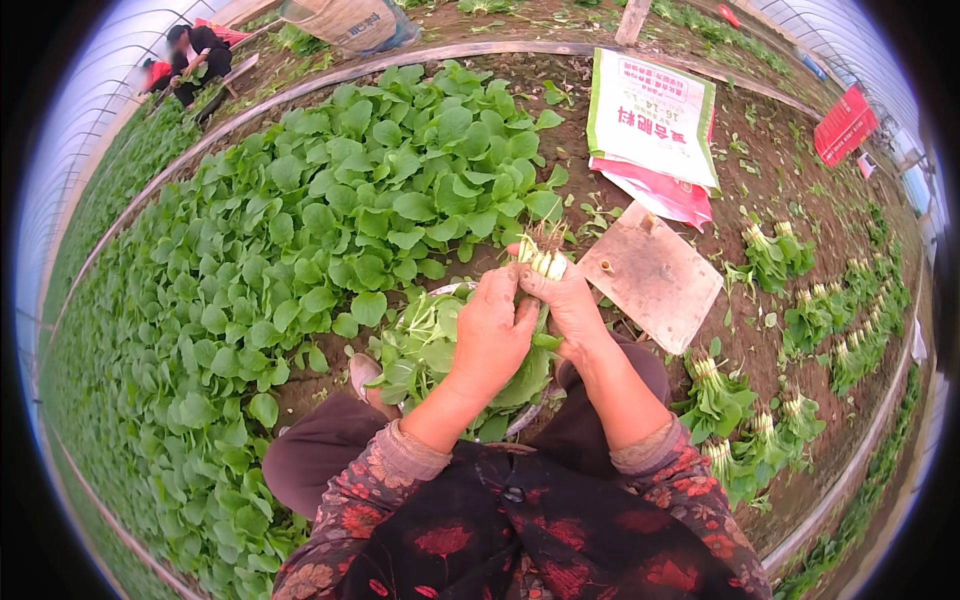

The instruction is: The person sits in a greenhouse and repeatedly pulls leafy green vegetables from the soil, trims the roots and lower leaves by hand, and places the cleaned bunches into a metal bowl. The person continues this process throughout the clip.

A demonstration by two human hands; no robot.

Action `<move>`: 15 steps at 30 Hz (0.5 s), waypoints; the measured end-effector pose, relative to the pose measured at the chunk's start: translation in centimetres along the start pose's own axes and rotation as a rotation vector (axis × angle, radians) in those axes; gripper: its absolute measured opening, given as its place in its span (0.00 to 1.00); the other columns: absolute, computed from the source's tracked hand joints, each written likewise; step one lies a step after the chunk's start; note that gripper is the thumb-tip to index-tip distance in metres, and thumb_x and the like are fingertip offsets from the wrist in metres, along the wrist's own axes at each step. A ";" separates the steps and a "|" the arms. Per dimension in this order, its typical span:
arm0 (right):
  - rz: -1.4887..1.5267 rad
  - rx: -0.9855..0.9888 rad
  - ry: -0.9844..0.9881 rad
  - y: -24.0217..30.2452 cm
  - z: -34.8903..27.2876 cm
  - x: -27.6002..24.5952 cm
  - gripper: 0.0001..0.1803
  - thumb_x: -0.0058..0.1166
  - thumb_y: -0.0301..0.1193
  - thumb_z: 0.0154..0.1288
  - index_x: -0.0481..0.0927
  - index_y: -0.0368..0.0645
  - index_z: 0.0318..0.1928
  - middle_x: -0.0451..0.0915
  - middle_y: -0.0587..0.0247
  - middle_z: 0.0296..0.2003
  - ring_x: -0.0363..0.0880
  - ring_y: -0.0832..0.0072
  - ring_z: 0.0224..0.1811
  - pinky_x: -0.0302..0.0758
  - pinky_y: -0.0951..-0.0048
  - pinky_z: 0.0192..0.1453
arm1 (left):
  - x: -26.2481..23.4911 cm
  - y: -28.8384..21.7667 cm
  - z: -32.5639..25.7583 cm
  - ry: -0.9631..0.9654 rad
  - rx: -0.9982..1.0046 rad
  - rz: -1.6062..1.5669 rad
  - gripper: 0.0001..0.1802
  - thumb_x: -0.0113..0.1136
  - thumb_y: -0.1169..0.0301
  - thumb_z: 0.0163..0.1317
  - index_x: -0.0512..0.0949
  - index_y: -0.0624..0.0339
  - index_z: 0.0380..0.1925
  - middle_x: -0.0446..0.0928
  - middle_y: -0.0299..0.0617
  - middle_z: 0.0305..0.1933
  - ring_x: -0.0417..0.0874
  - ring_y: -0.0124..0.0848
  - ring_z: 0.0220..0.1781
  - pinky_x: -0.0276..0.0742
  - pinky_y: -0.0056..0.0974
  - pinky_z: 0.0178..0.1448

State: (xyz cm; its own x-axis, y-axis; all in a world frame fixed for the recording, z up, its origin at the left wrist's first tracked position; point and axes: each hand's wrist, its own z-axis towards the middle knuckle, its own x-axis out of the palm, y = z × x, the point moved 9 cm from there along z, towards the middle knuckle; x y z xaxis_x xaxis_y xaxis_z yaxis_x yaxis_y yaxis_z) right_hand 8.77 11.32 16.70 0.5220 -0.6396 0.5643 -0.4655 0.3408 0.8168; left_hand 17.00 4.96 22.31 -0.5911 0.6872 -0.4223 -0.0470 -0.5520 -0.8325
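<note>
Greens bed (300, 230): a dense patch of leafy green plants fills the left and centre, running from the lower left edge up toward the top; bare soil (790, 190) lies to its right.
Sacks (652, 115): a white and green printed sack lies flat on the soil at upper right, over a pink one whose edge shows beneath it.
Board (652, 275): a worn, flat square board lies on the soil just right of the hands, tilted cornerwise.
Bundles (800, 330): tied bunches of cut greens lie in rows on the soil at right, pale stalk ends up, from the far right down to just beside the person's right knee.
Basin (440, 350): a round container between the knees, heaped with loose green leaves; only bits of its rim show.
Bunch (543, 262): a handful of greens held above the basin, pale stems and roots pointing up past the fingers, leaves hanging down behind the hands into the heap.
Left hand (492, 332): closed around the bunch from the left, back of the hand to the camera, fingers wrapped over the stalks, just below the root ends.
Right hand (568, 305): clasped on the same bunch from the right, touching the left hand, fingertips pinched at the stems near the top.
Sleeves (400, 470): dark, red-flowered fabric covers both forearms to the wrists.
Other people (190, 55): crouched figures far off at the upper left, beyond the bed.
</note>
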 end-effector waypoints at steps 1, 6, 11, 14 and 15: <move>0.007 0.032 0.002 0.2 -0.3 0.2 0.22 0.64 0.27 0.58 0.75 0.39 0.53 0.81 0.68 0.38 0.78 0.79 0.42 0.74 0.75 0.50 | 0.0 0.1 -0.2 -0.005 -0.012 -0.057 0.20 0.58 0.81 0.55 0.74 0.64 0.51 0.76 0.42 0.42 0.78 0.30 0.39 0.76 0.33 0.44; -0.087 -0.112 -0.111 2.4 -0.2 -1.9 0.18 0.59 0.20 0.57 0.75 0.33 0.49 0.81 0.61 0.36 0.80 0.72 0.36 0.77 0.72 0.44 | -0.2 0.4 -0.5 -0.004 -0.146 -0.497 0.19 0.55 0.84 0.58 0.75 0.64 0.51 0.74 0.36 0.44 0.74 0.21 0.39 0.73 0.27 0.41; -0.329 -0.241 -0.135 7.9 -0.5 -2.8 0.17 0.58 0.17 0.56 0.75 0.35 0.48 0.80 0.63 0.35 0.80 0.74 0.36 0.76 0.74 0.44 | -0.9 8.1 0.0 0.079 -0.248 -0.182 0.11 0.53 0.79 0.61 0.79 0.62 0.43 0.75 0.32 0.30 0.74 0.19 0.30 0.70 0.25 0.36; -0.313 -0.260 -0.120 9.1 0.4 -3.6 0.17 0.57 0.16 0.56 0.75 0.35 0.48 0.78 0.64 0.34 0.78 0.75 0.36 0.76 0.73 0.44 | 0.1 17.1 -0.4 0.208 -0.427 0.069 0.10 0.55 0.71 0.62 0.80 0.57 0.42 0.75 0.34 0.20 0.76 0.25 0.23 0.72 0.30 0.32; -0.364 -0.266 -0.156 8.7 0.7 -3.8 0.18 0.56 0.15 0.55 0.75 0.34 0.48 0.78 0.64 0.34 0.77 0.75 0.36 0.76 0.73 0.44 | 0.2 20.4 -0.7 0.196 -0.414 0.137 0.10 0.55 0.69 0.62 0.80 0.56 0.42 0.76 0.36 0.20 0.77 0.29 0.22 0.73 0.32 0.32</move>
State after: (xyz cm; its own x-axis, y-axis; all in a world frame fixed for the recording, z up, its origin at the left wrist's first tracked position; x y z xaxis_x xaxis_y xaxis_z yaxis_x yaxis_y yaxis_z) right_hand 2.20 16.27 21.59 0.4940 -0.8391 0.2278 -0.0623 0.2271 0.9719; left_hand 16.51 -5.77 4.98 -0.4042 0.7194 -0.5649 0.3690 -0.4369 -0.8204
